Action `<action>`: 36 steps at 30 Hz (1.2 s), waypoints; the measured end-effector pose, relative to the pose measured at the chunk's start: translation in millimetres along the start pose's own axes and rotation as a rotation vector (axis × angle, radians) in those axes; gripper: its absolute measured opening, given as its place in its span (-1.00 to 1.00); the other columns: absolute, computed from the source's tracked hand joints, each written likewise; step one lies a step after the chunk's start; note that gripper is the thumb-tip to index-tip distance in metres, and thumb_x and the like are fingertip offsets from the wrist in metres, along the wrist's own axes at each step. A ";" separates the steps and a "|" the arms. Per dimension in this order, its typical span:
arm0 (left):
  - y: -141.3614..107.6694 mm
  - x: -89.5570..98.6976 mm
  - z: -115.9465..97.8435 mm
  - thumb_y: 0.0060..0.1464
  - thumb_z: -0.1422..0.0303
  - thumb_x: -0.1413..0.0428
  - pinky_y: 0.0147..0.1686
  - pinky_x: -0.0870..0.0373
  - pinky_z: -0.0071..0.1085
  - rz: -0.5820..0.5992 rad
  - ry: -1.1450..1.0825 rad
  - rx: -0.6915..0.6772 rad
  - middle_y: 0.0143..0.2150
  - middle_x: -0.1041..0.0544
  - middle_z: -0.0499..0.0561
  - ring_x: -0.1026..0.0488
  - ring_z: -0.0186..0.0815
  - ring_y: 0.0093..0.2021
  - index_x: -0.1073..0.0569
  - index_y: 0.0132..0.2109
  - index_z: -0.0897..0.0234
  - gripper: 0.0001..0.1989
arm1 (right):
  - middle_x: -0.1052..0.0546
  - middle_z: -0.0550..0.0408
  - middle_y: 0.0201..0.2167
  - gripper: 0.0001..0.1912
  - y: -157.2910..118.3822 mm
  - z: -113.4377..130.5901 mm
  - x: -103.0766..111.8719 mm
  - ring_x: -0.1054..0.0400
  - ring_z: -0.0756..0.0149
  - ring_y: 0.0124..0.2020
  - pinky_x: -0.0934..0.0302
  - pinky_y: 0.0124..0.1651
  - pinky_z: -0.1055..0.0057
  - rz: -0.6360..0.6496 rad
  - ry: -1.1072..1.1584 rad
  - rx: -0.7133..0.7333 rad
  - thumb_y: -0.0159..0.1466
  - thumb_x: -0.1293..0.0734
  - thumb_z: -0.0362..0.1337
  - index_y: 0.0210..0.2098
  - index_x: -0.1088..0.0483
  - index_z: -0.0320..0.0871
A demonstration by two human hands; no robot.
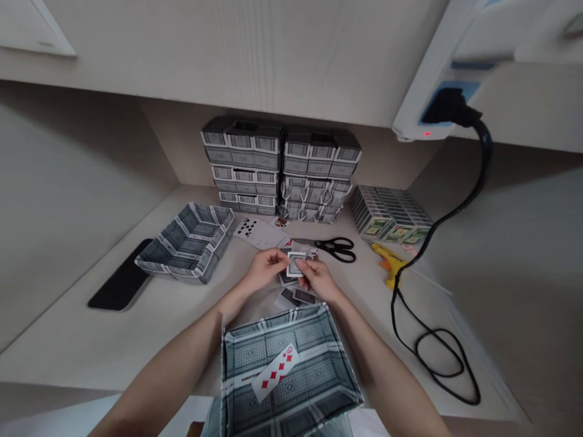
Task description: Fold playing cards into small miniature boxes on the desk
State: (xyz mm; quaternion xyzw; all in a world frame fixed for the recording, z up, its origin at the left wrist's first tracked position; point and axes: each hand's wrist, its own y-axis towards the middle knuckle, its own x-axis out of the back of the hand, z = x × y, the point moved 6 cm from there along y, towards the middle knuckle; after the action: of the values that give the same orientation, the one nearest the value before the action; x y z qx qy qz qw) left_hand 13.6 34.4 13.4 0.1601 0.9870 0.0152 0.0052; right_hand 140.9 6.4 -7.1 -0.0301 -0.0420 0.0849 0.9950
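Between my two hands is a small playing card piece (296,264), its grey patterned back showing. My left hand (268,267) pinches its left edge, and my right hand (317,276) grips it from the right with the thumb on top. Under and around the hands lie loose cards and cut pieces (291,297), partly covered. Closer to me, between my forearms, is an open box made of playing cards (314,358), with a cut strip of a diamonds card (276,371) lying in it. Black-handled scissors (336,247) rest just beyond my right hand.
Card-made boxes (248,159) stand stacked at the back. Another card box (189,243) sits at left by a black phone (122,276). At right are card packs (392,215), a yellow glue gun (390,264) and its looping black cord (455,358), plugged into a power strip (428,115).
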 end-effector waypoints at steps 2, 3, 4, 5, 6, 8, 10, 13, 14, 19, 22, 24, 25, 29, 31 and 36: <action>0.1 -0.2 0.3 -0.19 0.26 -0.17 -0.50 -0.23 -0.55 -0.004 0.006 -0.002 -0.59 -0.38 -0.11 -0.28 -0.48 -0.56 -0.38 -0.50 0.37 -0.77 | -0.25 0.23 -0.84 -0.50 -0.3 -1.3 -1.0 -0.07 0.52 -0.82 0.05 -0.74 0.53 0.003 0.016 -0.021 0.10 -0.20 0.12 -0.72 -0.24 -0.16; 0.3 -0.2 0.5 -0.20 0.26 -0.17 -0.51 -0.23 -0.55 -0.007 0.009 -0.004 -0.60 -0.38 -0.11 -0.28 -0.48 -0.56 -0.38 -0.51 0.37 -0.77 | -0.26 0.24 -0.84 -0.50 -0.5 -2.1 -1.4 -0.07 0.52 -0.83 0.06 -0.75 0.54 0.001 0.023 -0.034 0.09 -0.20 0.12 -0.71 -0.24 -0.16; 0.4 -0.2 0.6 -0.20 0.26 -0.18 -0.51 -0.23 -0.55 -0.010 0.011 -0.006 -0.60 -0.38 -0.11 -0.28 -0.48 -0.56 -0.38 -0.51 0.37 -0.77 | -0.26 0.24 -0.84 -0.51 -0.6 -2.9 -1.8 -0.07 0.52 -0.84 0.08 -0.76 0.55 -0.002 0.028 -0.046 0.09 -0.20 0.11 -0.71 -0.24 -0.16; 0.6 -0.2 0.6 -0.21 0.25 -0.18 -0.51 -0.23 -0.56 -0.013 0.010 -0.007 -0.60 -0.38 -0.11 -0.28 -0.48 -0.56 -0.38 -0.51 0.37 -0.76 | -0.25 0.25 -0.85 -0.51 -0.7 -3.4 -2.1 -0.06 0.53 -0.84 0.09 -0.77 0.55 -0.005 0.031 -0.055 0.09 -0.20 0.11 -0.70 -0.23 -0.16; 0.7 -0.3 0.7 -0.21 0.25 -0.18 -0.52 -0.23 -0.56 -0.014 0.008 -0.008 -0.60 -0.38 -0.11 -0.28 -0.49 -0.56 -0.38 -0.51 0.38 -0.76 | -0.25 0.25 -0.85 -0.51 -0.9 -3.5 -2.4 -0.05 0.53 -0.85 0.11 -0.78 0.56 -0.005 0.030 -0.060 0.09 -0.20 0.11 -0.70 -0.23 -0.16; 0.7 -0.5 0.6 -0.22 0.25 -0.19 -0.51 -0.23 -0.56 -0.016 0.001 -0.006 -0.60 -0.38 -0.11 -0.27 -0.49 -0.56 -0.38 -0.51 0.38 -0.75 | -0.24 0.26 -0.86 -0.51 -1.3 -2.7 -2.7 -0.03 0.54 -0.86 0.16 -0.79 0.56 -0.005 0.021 -0.060 0.09 -0.20 0.10 -0.71 -0.21 -0.16; 0.4 -1.1 0.1 -0.23 0.25 -0.20 -0.51 -0.23 -0.55 -0.014 -0.010 0.002 -0.60 -0.38 -0.11 -0.27 -0.49 -0.57 -0.38 -0.52 0.38 -0.75 | -0.20 0.28 -0.88 -0.51 -1.7 -1.5 -1.9 0.01 0.55 -0.87 0.20 -0.80 0.55 -0.014 0.005 -0.050 0.09 -0.20 0.10 -0.72 -0.18 -0.15; -0.8 -2.2 -1.0 -0.25 0.25 -0.21 -0.51 -0.23 -0.55 -0.018 -0.023 0.013 -0.61 -0.37 -0.12 -0.27 -0.49 -0.57 -0.37 -0.52 0.37 -0.74 | -0.13 0.30 -0.91 -0.51 -1.7 -0.2 1.6 0.05 0.54 -0.87 0.21 -0.79 0.54 -0.054 -0.020 -0.028 0.08 -0.21 0.09 -0.76 -0.13 -0.13; -1.2 -2.5 -1.3 -0.25 0.24 -0.21 -0.51 -0.23 -0.55 -0.020 -0.023 0.014 -0.61 -0.37 -0.12 -0.27 -0.49 -0.58 -0.37 -0.53 0.37 -0.74 | -0.12 0.30 -0.91 -0.51 -1.5 -0.1 2.9 0.06 0.54 -0.87 0.20 -0.79 0.53 -0.071 -0.025 -0.023 0.08 -0.21 0.09 -0.76 -0.12 -0.12; -1.0 -3.3 -0.1 -0.25 0.23 -0.21 -0.52 -0.23 -0.56 -0.024 -0.009 0.014 -0.61 -0.37 -0.11 -0.28 -0.49 -0.57 -0.37 -0.52 0.37 -0.73 | -0.12 0.31 -0.89 -0.52 -1.1 -0.2 6.5 0.05 0.53 -0.85 0.18 -0.78 0.52 -0.135 -0.039 -0.023 0.04 -0.25 0.10 -0.76 -0.12 -0.12; 0.8 -1.9 2.8 -0.24 0.24 -0.20 -0.54 -0.21 -0.56 -0.033 -0.007 0.017 -0.62 -0.36 -0.12 -0.27 -0.49 -0.59 -0.36 -0.52 0.36 -0.74 | -0.12 0.31 -0.89 -0.52 -1.4 0.9 5.8 0.04 0.53 -0.85 0.17 -0.78 0.52 -0.145 -0.026 -0.005 0.03 -0.26 0.10 -0.76 -0.11 -0.11; 2.1 0.6 3.2 -0.23 0.25 -0.20 -0.56 -0.20 -0.57 -0.054 0.005 -0.002 -0.62 -0.34 -0.14 -0.25 -0.50 -0.60 -0.35 -0.52 0.35 -0.75 | -0.14 0.31 -0.88 -0.53 -1.2 1.5 5.2 0.03 0.53 -0.85 0.16 -0.77 0.52 -0.142 -0.006 0.013 0.04 -0.27 0.08 -0.74 -0.13 -0.12; 2.5 2.3 2.6 -0.22 0.25 -0.19 -0.56 -0.19 -0.57 -0.069 0.017 -0.020 -0.62 -0.34 -0.14 -0.24 -0.50 -0.60 -0.35 -0.52 0.35 -0.76 | -0.15 0.31 -0.87 -0.54 -0.9 1.7 5.3 0.02 0.53 -0.85 0.14 -0.77 0.52 -0.141 0.012 0.027 0.05 -0.28 0.06 -0.74 -0.14 -0.13; 2.3 7.7 -2.8 -0.19 0.29 -0.18 -0.50 -0.20 -0.56 -0.113 0.061 -0.105 -0.56 -0.35 -0.13 -0.26 -0.49 -0.54 -0.35 -0.48 0.34 -0.79 | -0.28 0.23 -0.81 -0.58 1.4 0.4 7.9 -0.12 0.51 -0.77 -0.04 -0.66 0.52 -0.140 0.163 0.068 0.07 -0.29 0.02 -0.70 -0.27 -0.17; 1.3 8.5 -4.9 -0.17 0.31 -0.18 -0.45 -0.22 -0.55 -0.114 0.074 -0.137 -0.52 -0.37 -0.12 -0.28 -0.48 -0.50 -0.35 -0.45 0.33 -0.81 | -0.36 0.18 -0.75 -0.61 2.5 -3.1 10.0 -0.20 0.48 -0.72 -0.12 -0.60 0.49 -0.156 0.267 0.045 0.05 -0.31 0.02 -0.65 -0.33 -0.19; -0.1 5.6 -5.2 -0.11 0.35 -0.14 -0.37 -0.27 -0.52 -0.060 0.108 -0.184 -0.38 -0.43 -0.04 -0.35 -0.43 -0.40 -0.40 -0.30 0.32 -0.82 | -0.49 0.09 -0.55 -0.66 4.7 -8.2 12.8 -0.32 0.40 -0.58 -0.24 -0.45 0.41 -0.200 0.440 0.026 0.02 -0.35 -0.02 -0.42 -0.45 -0.20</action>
State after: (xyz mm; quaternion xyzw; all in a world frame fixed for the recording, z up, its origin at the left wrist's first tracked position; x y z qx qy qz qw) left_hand 8.1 36.0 18.5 0.1283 0.9846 0.1140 -0.0328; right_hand 153.5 12.8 -14.6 -0.0308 0.1740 -0.0221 0.9840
